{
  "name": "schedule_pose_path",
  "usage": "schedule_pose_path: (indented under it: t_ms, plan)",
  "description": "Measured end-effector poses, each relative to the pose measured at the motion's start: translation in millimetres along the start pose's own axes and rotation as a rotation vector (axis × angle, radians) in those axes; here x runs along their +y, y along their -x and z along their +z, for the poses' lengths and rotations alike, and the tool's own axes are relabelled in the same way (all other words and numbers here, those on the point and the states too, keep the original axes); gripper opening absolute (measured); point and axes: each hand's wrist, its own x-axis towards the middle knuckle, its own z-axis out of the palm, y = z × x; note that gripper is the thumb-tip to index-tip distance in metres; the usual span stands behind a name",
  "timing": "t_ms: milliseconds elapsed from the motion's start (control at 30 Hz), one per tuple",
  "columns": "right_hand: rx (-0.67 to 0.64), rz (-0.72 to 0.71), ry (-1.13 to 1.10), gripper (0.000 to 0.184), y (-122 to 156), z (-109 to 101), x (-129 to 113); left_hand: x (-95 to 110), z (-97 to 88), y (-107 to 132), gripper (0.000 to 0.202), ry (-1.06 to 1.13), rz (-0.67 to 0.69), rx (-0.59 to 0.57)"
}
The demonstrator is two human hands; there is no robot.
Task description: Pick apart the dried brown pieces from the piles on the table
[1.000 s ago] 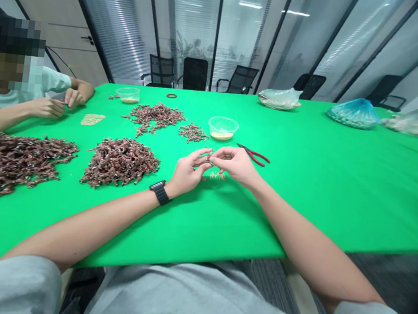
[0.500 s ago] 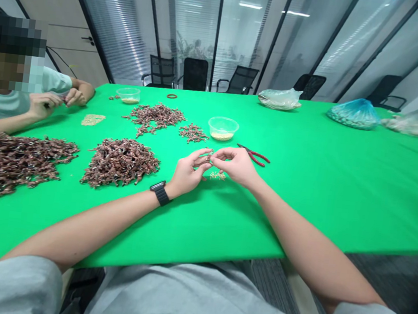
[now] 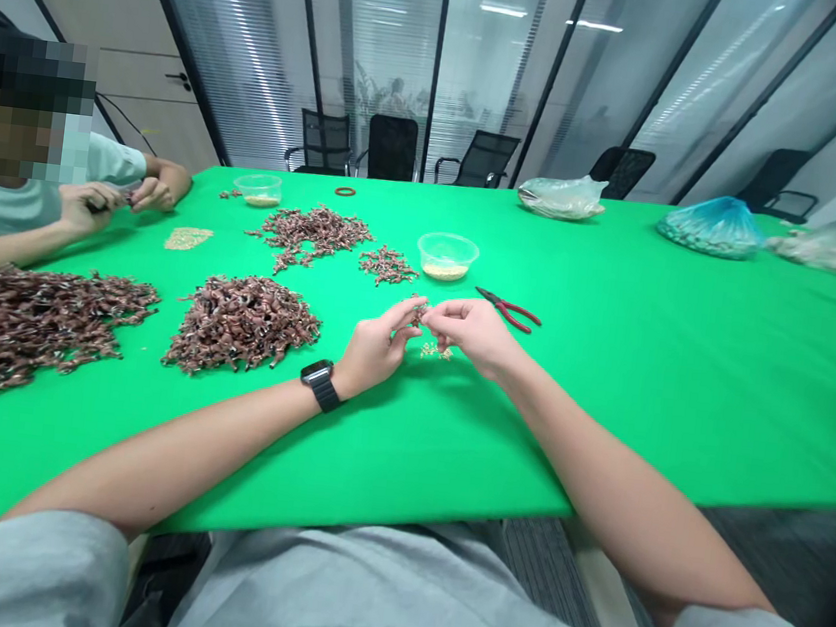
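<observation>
My left hand, with a black watch on its wrist, is closed on a small brown piece between thumb and fingers. My right hand meets it there, thumb and index finger pinched at the same piece; its fingertips partly hide the piece. Just below on the green cloth lies a scatter of tiny pale gold bits. Beyond my hands stands a clear round tub with pale gold bits in its bottom. Pliers with red handles rest beside my right hand.
Heaps of brown pieces lie left: a near pile, a wider one, a far one and a small one. A co-worker's hands are at the left. Filled plastic bags, including a blue one, sit far right.
My right hand has shifted very slightly, its fingers curling a little more at the piece. My left fingers have moved slightly. The rest looks the same.
</observation>
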Motion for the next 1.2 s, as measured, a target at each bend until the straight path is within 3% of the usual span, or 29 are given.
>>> schedule_pose_path:
  t_ms: [200, 567, 867, 1200]
  plan:
    - [-0.055, 0.088, -0.131, 0.029, -1.3, -3.9, -1.0, 0.9, 0.1, -0.7, 0.045, 0.072, -0.053, -0.004]
    - [-0.065, -0.061, -0.032, 0.034, -1.0, -8.4, 2.8, 2.0, 2.8, -2.2, 0.054, 0.339, -0.21, 0.003]
    - [-0.028, -0.162, 0.013, 0.033, -2.0, -4.3, 0.5, 2.4, 3.4, -2.8, 0.056, 0.386, -0.234, 0.005]
    - [-0.007, -0.14, 0.048, 0.034, -0.2, -1.7, -1.8, 0.7, 3.9, -2.5, 0.055, 0.372, -0.235, 0.002]
